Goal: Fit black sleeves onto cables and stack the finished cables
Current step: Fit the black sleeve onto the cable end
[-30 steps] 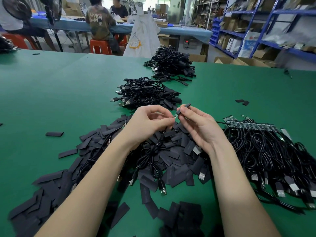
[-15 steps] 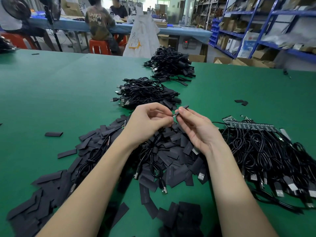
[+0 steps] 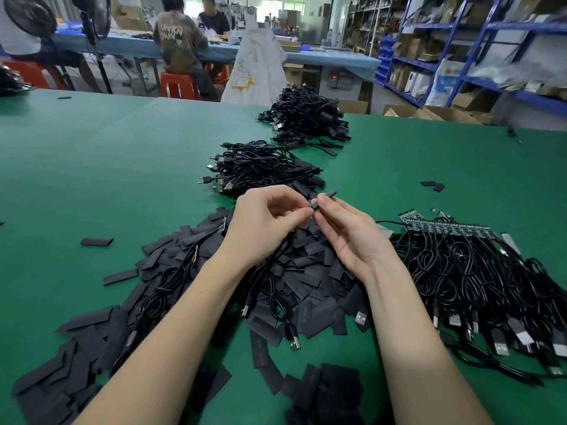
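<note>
Currently mid-fit. Right hand (image 3: 346, 237) pinches a short flat black sleeve (image 3: 323, 200) between thumb and fingertips, far end poking up and away. Left hand (image 3: 264, 228) has thumb and forefinger closed on something at the sleeve's near mouth, probably the end of a thin black cable (image 3: 270, 271) that hangs down from it onto the heap. The tip itself is hidden by the fingers.

Risks, as judged: the cable end may catch on the sleeve's flattened mouth and buckle instead of sliding in; the slack could snag in the loose pile of black sleeve pieces (image 3: 310, 286) underneath and drag some along; a light pinch could let the sleeve slip out.

Surface: green felt-like counter (image 3: 107, 179). Bundle of unsleeved black cables with silver USB plugs (image 3: 478, 280) to the right. Two stacks of finished cables beyond the hands, the nearer stack (image 3: 264, 170) and the farther stack (image 3: 306, 118). Stray sleeves scattered about.

Room: workshop; people seated on red stools (image 3: 178, 84) at a blue bench; blue shelving (image 3: 460, 41) with boxes on the right.
</note>
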`<act>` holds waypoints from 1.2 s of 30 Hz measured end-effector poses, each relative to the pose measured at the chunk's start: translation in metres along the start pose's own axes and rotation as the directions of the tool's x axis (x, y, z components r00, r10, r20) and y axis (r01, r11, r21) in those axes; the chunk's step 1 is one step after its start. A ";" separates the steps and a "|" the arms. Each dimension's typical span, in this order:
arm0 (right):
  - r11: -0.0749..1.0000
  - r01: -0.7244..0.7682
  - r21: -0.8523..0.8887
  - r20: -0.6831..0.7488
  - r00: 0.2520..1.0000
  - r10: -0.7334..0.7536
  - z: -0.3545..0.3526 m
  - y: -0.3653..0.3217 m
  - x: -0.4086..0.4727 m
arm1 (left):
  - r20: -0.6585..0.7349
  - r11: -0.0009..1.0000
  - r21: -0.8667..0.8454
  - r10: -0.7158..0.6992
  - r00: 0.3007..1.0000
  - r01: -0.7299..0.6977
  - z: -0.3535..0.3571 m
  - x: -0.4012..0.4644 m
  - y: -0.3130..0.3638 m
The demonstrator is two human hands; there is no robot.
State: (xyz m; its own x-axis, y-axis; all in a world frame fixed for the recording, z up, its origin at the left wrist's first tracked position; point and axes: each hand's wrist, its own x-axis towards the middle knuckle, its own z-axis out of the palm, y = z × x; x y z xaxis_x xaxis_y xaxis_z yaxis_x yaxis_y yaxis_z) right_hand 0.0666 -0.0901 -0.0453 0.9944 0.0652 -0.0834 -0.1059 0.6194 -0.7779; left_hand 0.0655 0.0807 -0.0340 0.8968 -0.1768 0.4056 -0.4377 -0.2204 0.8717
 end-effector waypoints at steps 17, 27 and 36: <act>0.995 0.019 -0.096 0.031 0.999 -0.016 -0.003 -0.003 -0.002 | 0.054 0.948 -0.292 -0.118 0.992 0.129 0.004 0.000 -0.002; 0.980 0.112 -0.164 0.008 0.994 -0.112 0.003 -0.004 -0.006 | 0.020 0.936 -0.319 -0.152 0.988 0.151 0.007 -0.001 -0.002; 0.963 0.155 -0.222 0.038 0.988 -0.150 0.007 -0.004 -0.008 | 0.017 0.936 -0.321 -0.149 0.989 0.146 0.006 -0.002 -0.003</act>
State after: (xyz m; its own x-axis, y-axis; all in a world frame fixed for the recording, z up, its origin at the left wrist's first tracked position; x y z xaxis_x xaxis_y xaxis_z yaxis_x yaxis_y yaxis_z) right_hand 0.0589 -0.0871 -0.0374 0.9983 0.0012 0.0585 0.0522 0.4328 -0.9000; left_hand 0.0649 0.0764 -0.0388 0.9507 -0.1586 0.2666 -0.2575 0.0755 0.9633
